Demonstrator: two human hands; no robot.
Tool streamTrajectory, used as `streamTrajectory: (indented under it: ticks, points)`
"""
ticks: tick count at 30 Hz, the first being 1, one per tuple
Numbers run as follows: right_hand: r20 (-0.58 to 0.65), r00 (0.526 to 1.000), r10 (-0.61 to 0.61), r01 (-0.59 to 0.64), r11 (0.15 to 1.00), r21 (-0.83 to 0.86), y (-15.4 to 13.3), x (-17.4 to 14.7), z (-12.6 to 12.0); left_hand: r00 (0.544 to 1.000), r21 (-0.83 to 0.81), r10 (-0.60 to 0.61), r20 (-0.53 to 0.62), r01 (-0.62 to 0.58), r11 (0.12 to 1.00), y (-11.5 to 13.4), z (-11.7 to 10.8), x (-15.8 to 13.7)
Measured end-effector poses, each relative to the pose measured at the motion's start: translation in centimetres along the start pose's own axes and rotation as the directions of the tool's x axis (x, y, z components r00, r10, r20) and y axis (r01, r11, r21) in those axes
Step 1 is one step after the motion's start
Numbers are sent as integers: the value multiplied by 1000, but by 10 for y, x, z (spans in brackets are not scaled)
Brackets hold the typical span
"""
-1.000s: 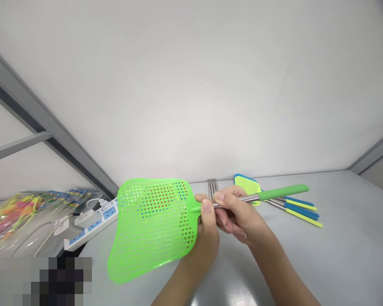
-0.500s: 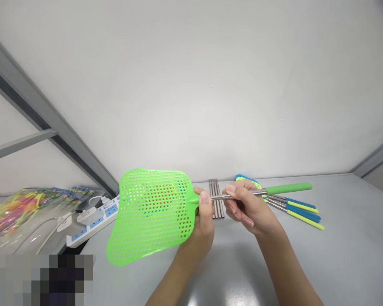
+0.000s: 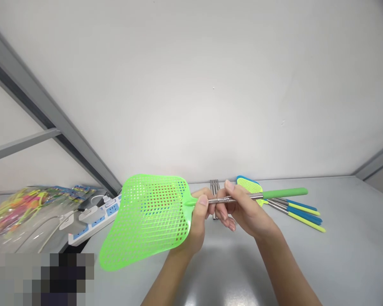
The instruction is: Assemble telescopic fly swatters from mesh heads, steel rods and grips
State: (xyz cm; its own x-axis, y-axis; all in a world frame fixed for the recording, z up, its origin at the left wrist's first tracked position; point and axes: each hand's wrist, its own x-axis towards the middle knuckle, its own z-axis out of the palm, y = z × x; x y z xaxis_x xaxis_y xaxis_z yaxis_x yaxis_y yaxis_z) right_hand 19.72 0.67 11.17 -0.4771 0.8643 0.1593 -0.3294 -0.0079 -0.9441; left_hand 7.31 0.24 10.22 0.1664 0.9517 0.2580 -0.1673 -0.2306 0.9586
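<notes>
A bright green fly swatter (image 3: 147, 229) is held up in front of me, its mesh head to the left and its green grip to the right. My left hand (image 3: 194, 231) closes round the metal rod just beside the head's neck. Farther along, my right hand (image 3: 250, 212) holds the same rod, its thumb raised above it and fingers curled beneath. Red and blue colours show through the mesh holes; what they belong to is hidden. Behind my hands lie several metal rods (image 3: 215, 186), partly covered.
Several fly swatters with blue and yellow grips (image 3: 303, 212) lie at the right, with a yellow mesh head (image 3: 250, 185) near the wall. A white power strip (image 3: 107, 214) with plugs lies left, beside colourful items in clear plastic (image 3: 28, 212). Grey metal posts frame the wall.
My right hand has moved left along the rod, close to my left hand. The swatter's head has shifted slightly left and down, and its grip end also sits slightly farther left.
</notes>
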Motion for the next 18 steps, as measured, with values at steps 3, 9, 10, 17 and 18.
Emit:
streamTrajectory:
  ticks: [3, 9, 10, 17, 18]
  points:
    - [71, 997, 31, -29, 999, -42, -2, -1, -1, 999, -14, 29, 27, -29, 999, 3, 4, -2]
    - [142, 988, 54, -42, 996, -81, -4, -1, -3, 998, 9, -31, -54, 32, 999, 3, 1, 2]
    - [137, 989, 51, -41, 996, -74, -3, -1, -2, 996, 12, -44, -72, 45, 999, 3, 1, 2]
    - [177, 982, 65, -51, 996, -79, -2, 0, -2, 987, 62, -152, 60, 148, 987, 12, 3, 2]
    - [170, 983, 63, -50, 996, -79, -2, 0, -2, 985, 76, -158, 65, 153, 985, 14, 3, 1]
